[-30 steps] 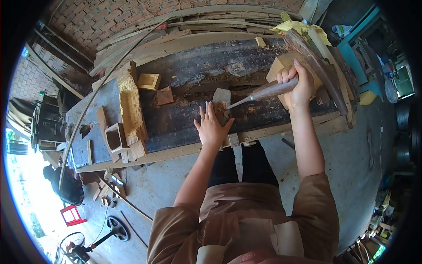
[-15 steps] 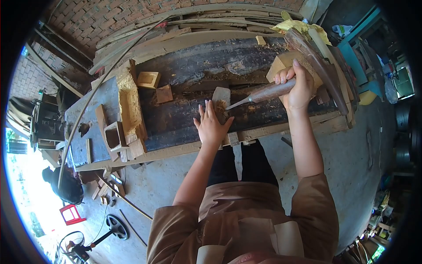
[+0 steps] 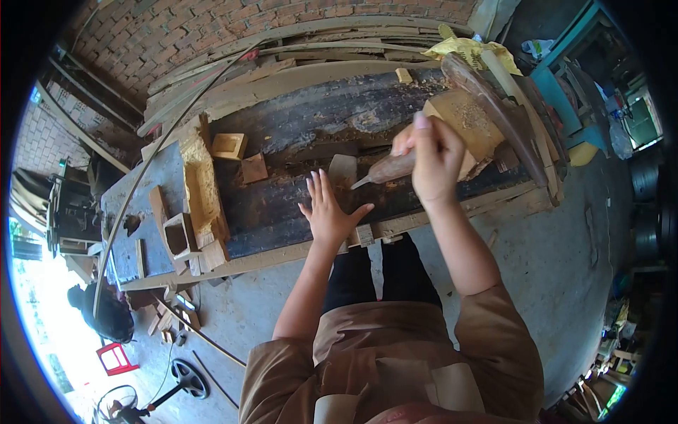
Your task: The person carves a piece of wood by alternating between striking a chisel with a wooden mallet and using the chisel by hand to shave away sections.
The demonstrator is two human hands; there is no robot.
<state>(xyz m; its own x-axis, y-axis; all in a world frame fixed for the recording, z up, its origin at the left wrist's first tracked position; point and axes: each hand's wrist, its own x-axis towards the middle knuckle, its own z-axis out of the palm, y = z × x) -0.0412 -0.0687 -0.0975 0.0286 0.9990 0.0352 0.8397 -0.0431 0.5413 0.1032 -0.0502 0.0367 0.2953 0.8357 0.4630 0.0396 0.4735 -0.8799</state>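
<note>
My right hand [image 3: 434, 152] is wrapped round the wooden handle of a chisel [image 3: 390, 168]. The chisel's metal tip points left, beside a small flat pale piece [image 3: 343, 169] on the dark workbench [image 3: 275, 201]. My left hand [image 3: 328, 215] lies palm down on the bench with fingers spread, just left of and below that piece. Wood shavings lie on the dark surface near the tool. Whether the chisel's tip touches anything is hard to tell.
A large wood block [image 3: 462, 124] and a curved dark wooden piece [image 3: 498, 113] lie at the right. Left are a hollowed yellowish block [image 3: 201, 180], an open wooden box [image 3: 179, 235], a square piece [image 3: 229, 145] and a reddish block [image 3: 254, 169].
My right hand and the chisel have moved left, the chisel now more foreshortened. My left hand has shifted slightly left and down, away from the pale piece. The whole view has shifted a little.
</note>
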